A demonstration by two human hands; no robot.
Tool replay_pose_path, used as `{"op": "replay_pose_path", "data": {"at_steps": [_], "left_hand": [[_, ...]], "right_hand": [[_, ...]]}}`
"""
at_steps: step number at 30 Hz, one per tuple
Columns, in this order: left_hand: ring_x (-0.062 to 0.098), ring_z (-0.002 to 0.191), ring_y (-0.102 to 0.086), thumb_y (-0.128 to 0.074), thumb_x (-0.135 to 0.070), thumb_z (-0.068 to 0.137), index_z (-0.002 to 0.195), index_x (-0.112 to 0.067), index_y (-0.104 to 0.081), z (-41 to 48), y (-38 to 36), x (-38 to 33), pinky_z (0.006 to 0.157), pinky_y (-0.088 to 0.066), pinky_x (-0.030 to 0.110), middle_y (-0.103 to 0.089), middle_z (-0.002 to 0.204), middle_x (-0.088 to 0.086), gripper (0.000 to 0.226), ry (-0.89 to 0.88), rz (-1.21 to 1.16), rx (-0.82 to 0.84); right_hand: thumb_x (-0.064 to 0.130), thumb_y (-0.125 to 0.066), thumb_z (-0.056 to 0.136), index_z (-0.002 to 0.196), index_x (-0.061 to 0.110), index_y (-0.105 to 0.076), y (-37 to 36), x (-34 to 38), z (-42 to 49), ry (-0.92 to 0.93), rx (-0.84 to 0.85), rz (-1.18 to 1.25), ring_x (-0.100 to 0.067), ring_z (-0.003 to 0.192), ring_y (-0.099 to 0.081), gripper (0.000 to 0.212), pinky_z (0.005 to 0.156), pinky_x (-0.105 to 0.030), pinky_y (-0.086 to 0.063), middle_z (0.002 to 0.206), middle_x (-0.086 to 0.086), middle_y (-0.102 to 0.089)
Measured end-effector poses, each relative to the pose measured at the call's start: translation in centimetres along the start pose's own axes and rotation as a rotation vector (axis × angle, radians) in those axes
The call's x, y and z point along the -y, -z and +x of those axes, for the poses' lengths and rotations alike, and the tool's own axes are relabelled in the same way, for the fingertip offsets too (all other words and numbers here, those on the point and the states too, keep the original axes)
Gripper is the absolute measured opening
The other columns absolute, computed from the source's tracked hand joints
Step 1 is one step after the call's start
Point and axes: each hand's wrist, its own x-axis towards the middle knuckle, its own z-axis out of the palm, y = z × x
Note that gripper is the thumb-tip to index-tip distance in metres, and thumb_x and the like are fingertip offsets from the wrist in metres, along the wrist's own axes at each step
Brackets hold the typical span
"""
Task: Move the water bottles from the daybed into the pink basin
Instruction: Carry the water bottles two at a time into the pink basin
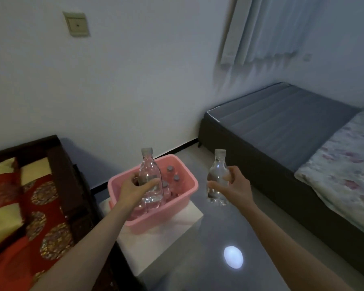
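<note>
Over the near-left part of the pink basin [160,224], your left hand [135,189] grips one upright water bottle [149,163]; your right hand [234,186] grips a second bottle [218,171] right of the basin, above the glossy grey floor [250,227]. Further bottles [175,182] stand inside, toward its far right corner. The basin sits on a white block [166,248], between the red-cushioned daybed [29,198] and a grey bed [282,127]

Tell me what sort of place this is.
Most likely a bedroom in a home: a grey bed with a floral blanket on the right, a curtain hanging above it, and a dark wooden daybed with red and gold cushions on the left.
</note>
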Motion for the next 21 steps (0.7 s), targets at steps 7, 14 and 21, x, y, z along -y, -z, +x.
{"op": "replay_pose_path", "data": {"at_steps": [7,14,21], "left_hand": [[0.023,0.093,-0.068,-0.089,-0.044,0.053,0.109,-0.016,-0.061,9.0,-0.3,1.0,0.087,-0.055,0.043,-0.071,0.101,0.003,0.069,0.034,-0.022,-0.145],[0.012,0.085,-0.067,-0.085,-0.053,0.04,0.097,-0.029,-0.06,11.2,-0.5,3.6,0.073,-0.053,0.03,-0.07,0.093,-0.005,0.067,0.109,-0.04,-0.253],[0.023,0.099,-0.065,-0.091,-0.033,0.05,0.108,-0.026,-0.052,11.0,-2.9,8.2,0.082,-0.055,0.039,-0.066,0.107,0.004,0.071,0.273,-0.067,-0.229]], "right_hand": [[0.063,-0.074,0.041,0.089,0.038,-0.052,-5.1,2.1,11.2,0.083,0.139,-0.033,-0.007,0.078,-0.063,0.058,0.069,-0.031,-0.053,0.086,0.012,-0.064],[0.051,-0.084,0.052,0.102,0.035,-0.053,-10.2,0.2,17.2,0.074,0.298,-0.105,-0.012,0.084,-0.065,0.061,0.07,-0.031,-0.053,0.096,0.011,-0.067],[0.032,-0.087,0.056,0.106,0.032,-0.049,-14.8,-4.0,19.5,0.042,0.47,-0.135,-0.015,0.082,-0.065,0.062,0.065,-0.027,-0.051,0.095,0.007,-0.067]]}}
